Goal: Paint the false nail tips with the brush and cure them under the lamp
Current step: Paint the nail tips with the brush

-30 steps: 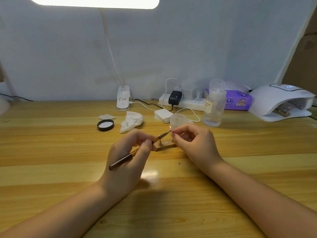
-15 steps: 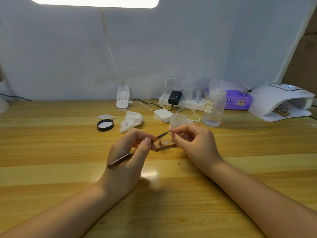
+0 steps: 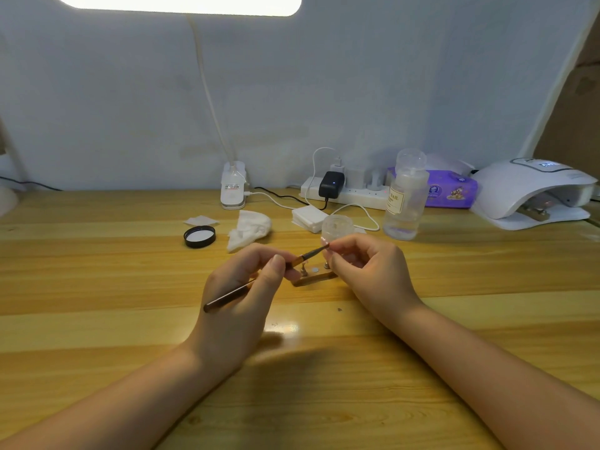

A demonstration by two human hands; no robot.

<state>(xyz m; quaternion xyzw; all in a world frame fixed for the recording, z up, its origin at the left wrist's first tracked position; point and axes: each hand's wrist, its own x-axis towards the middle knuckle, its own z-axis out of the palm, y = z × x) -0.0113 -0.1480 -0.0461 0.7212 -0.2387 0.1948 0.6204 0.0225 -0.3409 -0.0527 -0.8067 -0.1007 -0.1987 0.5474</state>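
Left hand (image 3: pixel 240 297) pinches thin dark-handled brush (image 3: pixel 259 280), bristles meeting small pale false nail tip (image 3: pixel 324 245) pinched in right hand (image 3: pixel 370 274); both above small wooden stand (image 3: pixel 313 278); white domed curing lamp (image 3: pixel 532 193) far right on wooden table (image 3: pixel 97 287).

The clear bottle (image 3: pixel 404 203) label reads "NAIL"

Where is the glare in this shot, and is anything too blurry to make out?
Head view: the overhead light panel is blown out white, with a small glare patch on the wooden table between the wrists; the tiny false nail tip at the brush's end is too small to resolve.
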